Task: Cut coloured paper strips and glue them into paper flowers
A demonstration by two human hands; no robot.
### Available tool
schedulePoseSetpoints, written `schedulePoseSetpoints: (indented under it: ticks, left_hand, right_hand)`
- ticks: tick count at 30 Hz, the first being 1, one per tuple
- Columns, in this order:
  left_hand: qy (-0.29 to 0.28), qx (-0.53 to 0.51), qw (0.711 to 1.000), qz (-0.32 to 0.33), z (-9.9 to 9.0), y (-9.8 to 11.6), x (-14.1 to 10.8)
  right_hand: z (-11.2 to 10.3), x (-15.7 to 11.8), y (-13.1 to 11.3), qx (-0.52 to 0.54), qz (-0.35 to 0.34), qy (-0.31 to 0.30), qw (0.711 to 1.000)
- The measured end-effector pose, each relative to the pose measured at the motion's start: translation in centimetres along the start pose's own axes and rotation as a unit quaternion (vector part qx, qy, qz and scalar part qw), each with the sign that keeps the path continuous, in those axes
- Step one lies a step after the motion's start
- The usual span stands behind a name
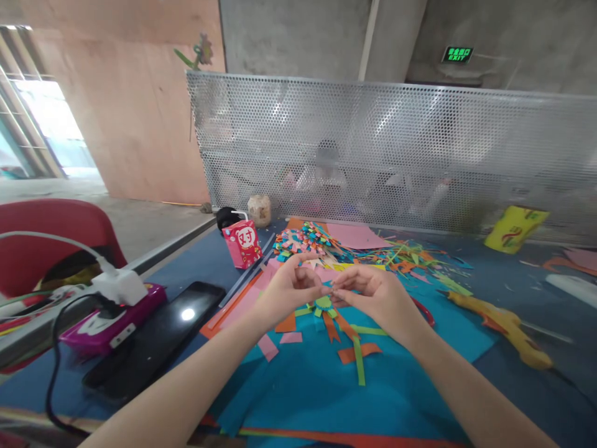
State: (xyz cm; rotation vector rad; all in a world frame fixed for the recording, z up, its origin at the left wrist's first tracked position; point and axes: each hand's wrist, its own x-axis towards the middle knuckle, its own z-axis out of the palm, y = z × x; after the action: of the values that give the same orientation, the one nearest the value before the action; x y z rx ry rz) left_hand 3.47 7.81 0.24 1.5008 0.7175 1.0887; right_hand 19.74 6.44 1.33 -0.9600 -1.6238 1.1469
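My left hand and my right hand meet fingertip to fingertip above the blue paper. Each pinches thumb against forefinger; whatever lies between the tips is too small to make out. Just below them is a small green and blue paper rosette. Orange strips and green strips lie in front of it. Pink pieces rest on the blue paper to the left.
A phone, purple power strip and red drink box stand left. Paper scraps pile up behind the hands. Right are a yellow glue gun and yellow can. A perforated metal screen closes the back.
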Motion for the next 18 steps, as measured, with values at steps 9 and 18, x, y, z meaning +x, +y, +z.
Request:
schedulePoseSetpoints:
  ticks: [9,18]
  left_hand:
    - [-0.021,-0.023,0.999,-0.016,-0.2,0.0,-0.2]
    - [-0.042,-0.043,0.998,-0.030,-0.4,-0.1,-0.1]
  right_hand:
    - [0.0,-0.8,-0.8,-0.030,-0.022,-0.024,0.999]
    - [0.3,-1.1,-1.0,-0.027,-0.011,-0.017,0.999]
